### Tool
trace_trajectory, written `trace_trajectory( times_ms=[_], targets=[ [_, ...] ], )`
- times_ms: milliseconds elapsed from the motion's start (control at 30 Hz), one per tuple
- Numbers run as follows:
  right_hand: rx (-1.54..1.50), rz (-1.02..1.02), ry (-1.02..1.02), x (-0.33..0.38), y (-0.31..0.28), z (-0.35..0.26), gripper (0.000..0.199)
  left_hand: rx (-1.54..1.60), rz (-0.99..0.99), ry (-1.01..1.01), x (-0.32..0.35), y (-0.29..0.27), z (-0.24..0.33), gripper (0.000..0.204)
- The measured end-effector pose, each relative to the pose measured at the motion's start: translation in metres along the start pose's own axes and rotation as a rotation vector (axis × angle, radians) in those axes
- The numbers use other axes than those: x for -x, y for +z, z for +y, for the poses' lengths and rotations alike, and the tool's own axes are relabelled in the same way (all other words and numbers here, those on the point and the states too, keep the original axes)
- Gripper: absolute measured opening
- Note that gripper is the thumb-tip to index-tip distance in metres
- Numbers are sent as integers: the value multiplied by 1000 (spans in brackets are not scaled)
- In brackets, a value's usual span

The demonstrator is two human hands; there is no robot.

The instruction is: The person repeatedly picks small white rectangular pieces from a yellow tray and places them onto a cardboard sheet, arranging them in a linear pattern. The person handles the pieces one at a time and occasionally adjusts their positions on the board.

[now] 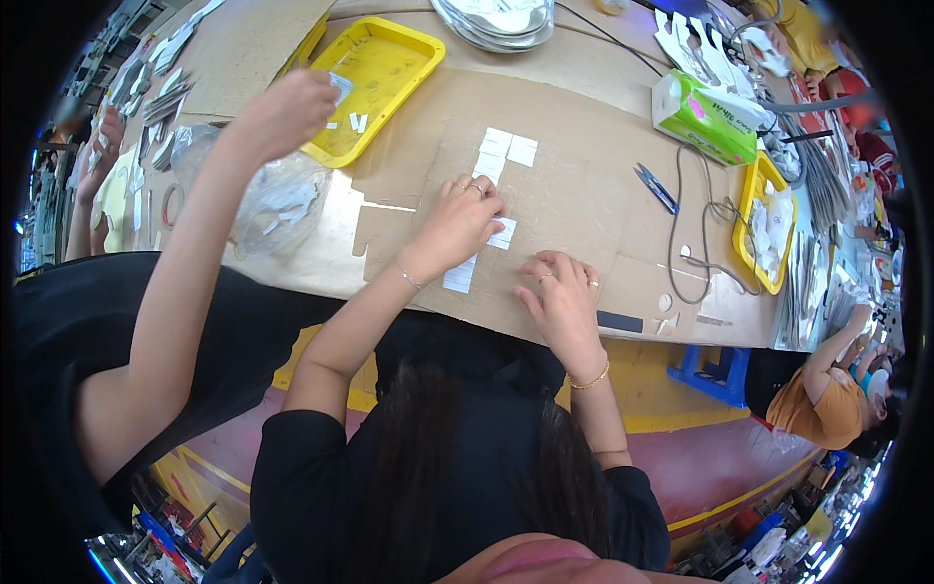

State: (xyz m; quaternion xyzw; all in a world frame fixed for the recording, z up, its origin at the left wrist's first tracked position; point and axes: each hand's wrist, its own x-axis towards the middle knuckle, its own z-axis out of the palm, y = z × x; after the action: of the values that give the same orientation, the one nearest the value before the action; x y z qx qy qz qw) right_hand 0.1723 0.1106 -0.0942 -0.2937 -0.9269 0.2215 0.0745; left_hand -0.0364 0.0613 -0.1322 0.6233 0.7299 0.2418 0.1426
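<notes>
My left hand point(459, 224) is over a column of small white paper labels on the brown cardboard sheet point(574, 165). Its fingers are bent, with thumb and forefinger close together at the edge of one white label point(502, 235). More labels point(493, 151) lie beyond its fingertips, and a white strip point(459, 275) shows below the wrist side. Part of the column is hidden under the hand. To the right, my right hand point(562, 297) rests on the cardboard with fingers loosely bent and apart, holding nothing visible.
A co-worker's hand point(292, 112) holds a small label over a yellow tray point(413, 44) at the left. Blue-handled snips point(660, 193), a grey cable point(678, 234), a green tissue box point(700, 122) and another yellow tray point(749, 209) are at the right. Stacked plates point(501, 39) stand at the back.
</notes>
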Motion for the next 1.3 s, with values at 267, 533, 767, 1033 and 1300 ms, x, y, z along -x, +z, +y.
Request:
trace_trajectory(
  times_ms=[267,533,767,1033,1300],
  targets=[
    [18,-44,23,9,7,3,28,-28,-19,-98,-4,8,2,15],
    [8,-49,31,8,6,4,28,-12,-73,-94,-9,6,4,11],
    [23,-18,81,7,11,-1,27,13,3,-85,-9,-4,12,11],
    [7,29,104,-2,10,-1,26,859,12,-403,-11,-48,9,15],
    [-489,74,103,-7,-2,1,17,1378,-166,-436,16,-63,34,17]
  ],
)
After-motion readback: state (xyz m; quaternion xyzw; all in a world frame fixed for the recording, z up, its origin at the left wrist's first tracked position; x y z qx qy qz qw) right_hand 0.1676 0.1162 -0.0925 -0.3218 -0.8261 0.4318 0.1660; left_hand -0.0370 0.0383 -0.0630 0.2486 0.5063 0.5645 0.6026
